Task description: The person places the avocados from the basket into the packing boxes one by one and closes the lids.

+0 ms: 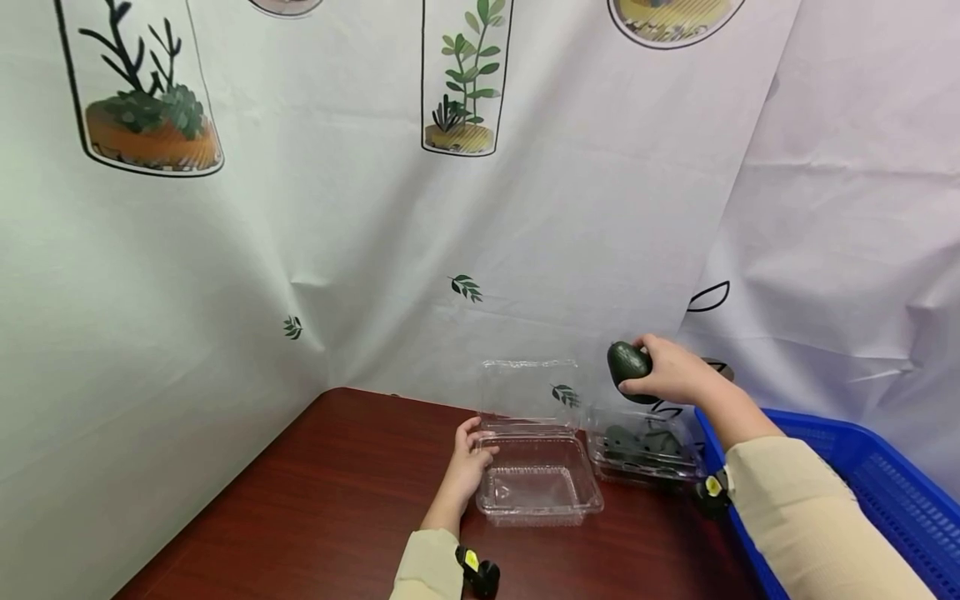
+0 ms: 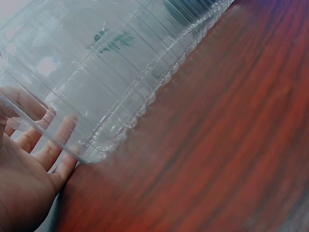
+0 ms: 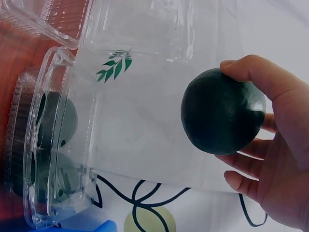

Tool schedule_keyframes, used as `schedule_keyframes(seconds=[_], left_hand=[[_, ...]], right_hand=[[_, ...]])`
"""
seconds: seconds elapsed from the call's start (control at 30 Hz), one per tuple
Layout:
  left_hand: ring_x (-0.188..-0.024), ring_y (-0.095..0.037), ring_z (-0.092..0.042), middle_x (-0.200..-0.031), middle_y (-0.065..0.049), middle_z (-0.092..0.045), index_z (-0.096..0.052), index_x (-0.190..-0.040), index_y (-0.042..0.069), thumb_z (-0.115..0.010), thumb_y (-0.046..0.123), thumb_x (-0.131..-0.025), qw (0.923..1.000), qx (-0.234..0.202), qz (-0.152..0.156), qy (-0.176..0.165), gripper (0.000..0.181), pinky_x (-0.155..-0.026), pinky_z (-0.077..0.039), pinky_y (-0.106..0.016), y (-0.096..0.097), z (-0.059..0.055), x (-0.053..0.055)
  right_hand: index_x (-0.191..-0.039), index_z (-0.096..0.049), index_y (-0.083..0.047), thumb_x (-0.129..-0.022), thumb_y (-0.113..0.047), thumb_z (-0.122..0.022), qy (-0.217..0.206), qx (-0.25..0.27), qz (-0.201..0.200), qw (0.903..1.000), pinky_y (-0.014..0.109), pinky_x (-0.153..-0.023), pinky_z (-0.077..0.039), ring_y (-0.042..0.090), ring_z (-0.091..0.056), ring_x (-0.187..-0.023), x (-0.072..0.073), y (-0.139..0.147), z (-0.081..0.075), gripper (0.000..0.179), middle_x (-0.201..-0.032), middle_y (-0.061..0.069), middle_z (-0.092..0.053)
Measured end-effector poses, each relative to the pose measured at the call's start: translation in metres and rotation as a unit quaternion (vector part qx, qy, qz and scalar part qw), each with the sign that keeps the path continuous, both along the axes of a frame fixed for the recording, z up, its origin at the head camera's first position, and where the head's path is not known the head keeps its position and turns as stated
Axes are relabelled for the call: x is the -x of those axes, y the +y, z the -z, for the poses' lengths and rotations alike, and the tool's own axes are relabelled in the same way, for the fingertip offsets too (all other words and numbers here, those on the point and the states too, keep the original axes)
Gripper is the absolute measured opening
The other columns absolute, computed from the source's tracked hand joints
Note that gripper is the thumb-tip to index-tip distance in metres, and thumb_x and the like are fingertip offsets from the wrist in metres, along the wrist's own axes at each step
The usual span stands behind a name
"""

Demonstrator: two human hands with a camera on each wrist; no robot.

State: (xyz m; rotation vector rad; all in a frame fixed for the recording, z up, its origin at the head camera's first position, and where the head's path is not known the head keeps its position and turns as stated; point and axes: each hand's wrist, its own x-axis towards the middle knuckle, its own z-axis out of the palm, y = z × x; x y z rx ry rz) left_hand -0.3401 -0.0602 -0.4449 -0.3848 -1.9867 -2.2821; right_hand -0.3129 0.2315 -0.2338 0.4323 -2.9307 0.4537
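Avocado (image 1: 627,365) in right grip (image 1: 670,372), between thumb and fingers

Screened-off corner (room type unclear), plant-printed white sheeting (image 1: 375,233), reddish wood-grain table (image 1: 337,500)

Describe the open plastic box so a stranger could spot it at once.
Find the dark red table, left of the blue basket. Near the table's back edge, the left hand touches the open box. Its clear lid stands raised, unlike that of the neighbouring box, which covers dark green fruit.
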Motion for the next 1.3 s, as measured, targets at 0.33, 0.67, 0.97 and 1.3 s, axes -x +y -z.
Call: schedule_keyframes(seconds=[0.33, 0.67, 0.97, 1.3], left_hand=[[-0.098, -0.039, -0.056, -0.119, -0.023, -0.047, -0.023, -0.134, 0.000, -0.042, -0.015, -0.075, 1.0000, 0.003, -0.006, 0.000, 0.064, -0.069, -0.043, -0.030, 0.000, 0.001, 0.000], [-0.101, -0.047, -0.051, -0.119, -0.030, -0.044, -0.022, -0.133, -0.006, -0.040, -0.016, -0.074, 1.0000, 0.001, 0.007, -0.007, 0.063, -0.072, -0.043, -0.033, -0.002, -0.019, -0.015], [-0.097, -0.035, -0.056, -0.120, -0.022, -0.047, -0.023, -0.135, 0.001, -0.042, -0.014, -0.075, 1.0000, -0.001, -0.002, -0.001, 0.065, -0.070, -0.043, -0.030, -0.001, 0.000, -0.001], [-0.099, -0.045, -0.053, -0.116, -0.027, -0.047, -0.023, -0.133, -0.005, -0.041, -0.016, -0.075, 1.0000, -0.005, 0.002, -0.005, 0.062, -0.071, -0.043, -0.033, -0.001, -0.014, -0.011]], right_hand=[[-0.126, -0.040, 0.006, -0.078, -0.037, -0.070, 0.000, 0.004, 0.001, 1.0000, 0.044, -0.070, -0.047, 0.032, -0.057, -0.089, 0.001, -0.005, 0.001, 0.071, -0.114, 0.028, -0.052], [-0.125, -0.041, 0.004, -0.077, -0.038, -0.070, 0.001, 0.008, 0.001, 1.0000, 0.044, -0.070, -0.047, 0.032, -0.057, -0.089, 0.004, -0.010, 0.004, 0.070, -0.115, 0.027, -0.052], [-0.125, -0.042, 0.003, -0.077, -0.038, -0.069, 0.004, 0.006, -0.003, 1.0000, 0.044, -0.070, -0.046, 0.031, -0.057, -0.088, 0.003, -0.017, 0.003, 0.069, -0.114, 0.025, -0.053], [-0.124, -0.042, 0.005, -0.078, -0.038, -0.070, 0.001, 0.017, -0.017, 0.9997, 0.043, -0.070, -0.047, 0.030, -0.057, -0.089, 0.005, -0.025, 0.005, 0.069, -0.112, 0.025, -0.053]])
